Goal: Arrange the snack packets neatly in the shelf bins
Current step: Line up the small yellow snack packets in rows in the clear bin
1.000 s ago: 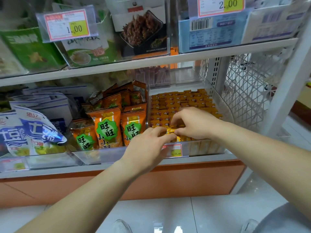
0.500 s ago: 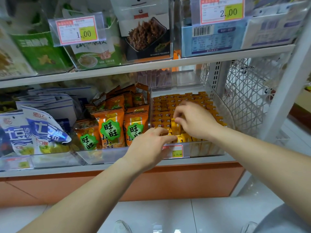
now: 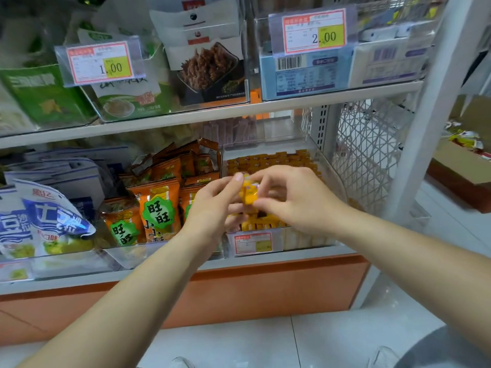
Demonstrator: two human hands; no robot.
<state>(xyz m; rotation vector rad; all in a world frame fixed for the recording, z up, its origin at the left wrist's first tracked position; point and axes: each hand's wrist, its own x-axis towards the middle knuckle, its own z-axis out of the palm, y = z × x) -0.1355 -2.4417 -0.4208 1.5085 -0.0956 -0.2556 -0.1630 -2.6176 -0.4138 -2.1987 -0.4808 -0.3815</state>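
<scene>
Head view: nearest the camera lies a pale tiled floor (image 3: pixel 265 338), with the toe of a shoe (image 3: pixel 180 363) at the bottom edge. Two bare forearms reach up from it, past the orange base panel (image 3: pixel 239 288) of a shop shelf unit. On the lower shelf stands a clear bin (image 3: pixel 300 238) with a price tag (image 3: pixel 253 243) on its front wall. Just above the front of this bin the left hand (image 3: pixel 212 205) and the right hand (image 3: pixel 297 197) meet on one small yellow packet (image 3: pixel 248 193). The left hand pinches it from the left with the thumb on its upper edge, and the right hand's curled fingers grip its right side. The packet is blurred, tilted, and held clear of the others. Under and behind the hands, the small orange-yellow packets (image 3: pixel 268 158) fill the bin in close rows back to its rear. In the bin just to the left stand orange packets with green labels (image 3: pixel 156 208), some upright and some leaning. Farther left are blue-and-white bags (image 3: pixel 45 216). To the right of the clear bin, a white wire mesh panel (image 3: pixel 366 150) closes the side of the unit. On the upper shelf, farthest back, bins hold green packets (image 3: pixel 42 94), a dark packet picturing a brown snack (image 3: pixel 210 65) and light blue boxes (image 3: pixel 305 73). Two price tags there read 1.00 (image 3: pixel 101 62) and 2.00 (image 3: pixel 314 30).
</scene>
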